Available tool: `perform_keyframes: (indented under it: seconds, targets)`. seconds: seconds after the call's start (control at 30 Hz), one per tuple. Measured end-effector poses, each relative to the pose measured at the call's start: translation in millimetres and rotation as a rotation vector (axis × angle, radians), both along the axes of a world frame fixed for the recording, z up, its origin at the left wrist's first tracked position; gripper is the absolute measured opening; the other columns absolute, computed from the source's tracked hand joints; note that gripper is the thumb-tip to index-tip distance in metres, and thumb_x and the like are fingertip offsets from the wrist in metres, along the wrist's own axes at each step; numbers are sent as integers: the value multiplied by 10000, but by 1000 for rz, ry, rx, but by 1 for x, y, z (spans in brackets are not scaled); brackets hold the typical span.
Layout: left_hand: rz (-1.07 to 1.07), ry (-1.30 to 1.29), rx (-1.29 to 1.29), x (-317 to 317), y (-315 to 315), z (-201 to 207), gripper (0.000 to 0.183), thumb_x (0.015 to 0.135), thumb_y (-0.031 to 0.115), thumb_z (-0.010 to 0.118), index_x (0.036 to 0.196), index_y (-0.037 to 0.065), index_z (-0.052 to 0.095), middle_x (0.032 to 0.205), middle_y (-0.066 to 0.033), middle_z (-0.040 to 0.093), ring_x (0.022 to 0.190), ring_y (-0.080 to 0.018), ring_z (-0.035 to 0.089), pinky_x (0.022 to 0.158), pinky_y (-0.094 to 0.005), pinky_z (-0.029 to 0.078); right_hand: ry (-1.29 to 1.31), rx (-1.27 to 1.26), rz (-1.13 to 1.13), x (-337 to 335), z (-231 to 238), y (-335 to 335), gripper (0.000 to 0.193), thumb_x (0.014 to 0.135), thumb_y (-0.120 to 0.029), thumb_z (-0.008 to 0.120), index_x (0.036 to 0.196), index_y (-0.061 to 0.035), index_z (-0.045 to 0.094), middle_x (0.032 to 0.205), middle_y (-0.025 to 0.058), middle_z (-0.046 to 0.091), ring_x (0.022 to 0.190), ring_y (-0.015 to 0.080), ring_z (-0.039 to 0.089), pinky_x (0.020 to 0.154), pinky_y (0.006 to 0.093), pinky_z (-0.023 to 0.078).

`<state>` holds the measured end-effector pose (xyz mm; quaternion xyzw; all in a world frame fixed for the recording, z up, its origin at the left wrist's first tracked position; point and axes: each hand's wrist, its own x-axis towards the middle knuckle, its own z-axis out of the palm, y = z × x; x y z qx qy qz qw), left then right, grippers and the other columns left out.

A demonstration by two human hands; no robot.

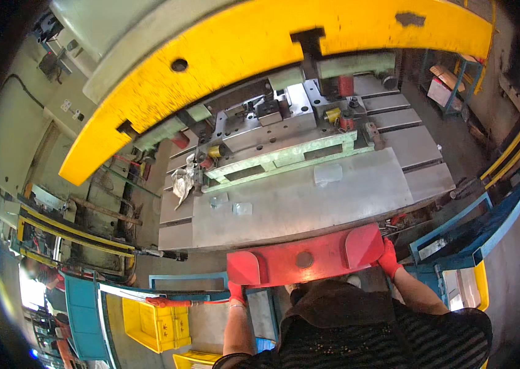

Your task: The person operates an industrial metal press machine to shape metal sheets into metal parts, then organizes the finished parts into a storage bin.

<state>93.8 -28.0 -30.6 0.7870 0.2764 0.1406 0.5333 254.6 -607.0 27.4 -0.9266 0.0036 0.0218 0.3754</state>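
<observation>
Holding the red panel (333,255) by both ends suits this step, since it is wide and would likely tip if one side dropped. It sits just in front of the near edge of the grey metal bed (309,206), close to the middle of that edge; whether it touches the bed, I cannot tell. The left grip (236,294), in a red glove, grasps the panel's lower left corner, its fingers mostly hidden. The right grip (388,259), gloved too, grasps the right end, somewhat higher.

To do it well, raise or lower both ends evenly and hold the forearms steady. Fingers are best left out of the space between the panel and the bed's near edge, where they could be pinched. A clear sheet (327,174) lies just in front of the pale green frame (284,157), and two smaller scraps (242,209) lie toward the bed's left edge, beyond the panel; any of these could slip underfoot of a heavy piece. The white cloth (182,186) by the left edge deserves a wide berth as well. Above the bed spans the yellow beam (210,52), so leaning far in seems unwise.
</observation>
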Motion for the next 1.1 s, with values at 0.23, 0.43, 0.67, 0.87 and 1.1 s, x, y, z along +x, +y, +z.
perform_keyframes:
  seconds: [0.23,0.43,0.67,0.87,1.1]
  targets:
    - [3,-84,-62,11,5,0,407,907,269,521,1255,58,505,1176,-72,576,1014,-194,576,844,-343,487,-52,-38,-30,-4,-22,-7,646,690,-359,680,1170,14,463,1118,249,528,1050,395,500,897,439,404]
    - [15,-44,-109,-5,13,-12,444,883,296,547,1261,70,501,1192,-77,578,1037,-196,572,847,-342,486,55,189,80,9,34,-8,509,725,-347,638,1065,19,542,1051,271,557,1016,406,522,867,441,424]
    - [141,-50,-379,4,-34,38,420,869,296,563,1225,76,528,1107,-56,598,931,-153,580,744,-325,485,-84,-492,355,79,150,-26,330,728,-279,633,967,-52,608,960,186,605,932,353,563,806,446,441]
    - [241,-173,-416,20,-62,52,365,859,287,577,1142,56,565,979,-46,614,746,-162,594,606,-322,483,-405,-488,314,140,225,75,434,723,-313,668,1090,-101,571,1088,136,555,1045,306,513,869,447,386]
    - [192,-177,-418,-11,-44,34,493,849,288,604,1263,56,471,1138,-49,572,938,-156,566,789,-313,471,-556,-946,388,183,194,155,479,763,-307,617,1192,-114,523,1284,114,437,1176,299,402,909,489,324]
